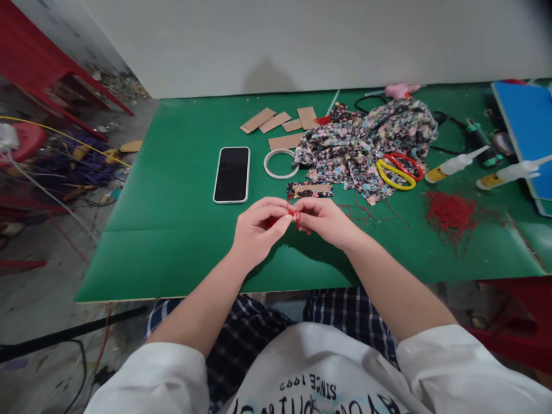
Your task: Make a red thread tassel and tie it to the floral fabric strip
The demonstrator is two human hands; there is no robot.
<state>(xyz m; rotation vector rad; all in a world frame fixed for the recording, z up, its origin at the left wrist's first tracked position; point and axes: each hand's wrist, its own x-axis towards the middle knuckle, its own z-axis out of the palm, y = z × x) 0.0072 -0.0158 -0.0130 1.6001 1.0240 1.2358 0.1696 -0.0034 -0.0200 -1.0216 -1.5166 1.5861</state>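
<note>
My left hand [261, 226] and my right hand [322, 220] meet fingertip to fingertip above the table's front half. Both are closed on red thread [295, 214], which is partly hidden by the fingers. Loose red strands [366, 214] trail on the table to the right of my right hand. Just beyond the fingers lies a flat strip of dark floral cloth with cardboard on it [309, 190]. A tangled pile of red thread [451, 215] rests farther right.
On the green table [172, 253] lie a phone [232, 174], a tape roll [266, 167], cardboard pieces [284, 142], crumpled floral cloth [366, 138], scissors [399, 177] and two glue bottles [448, 168]. A blue board [526, 126] lies at the right edge. A white wall [302, 46] stands behind.
</note>
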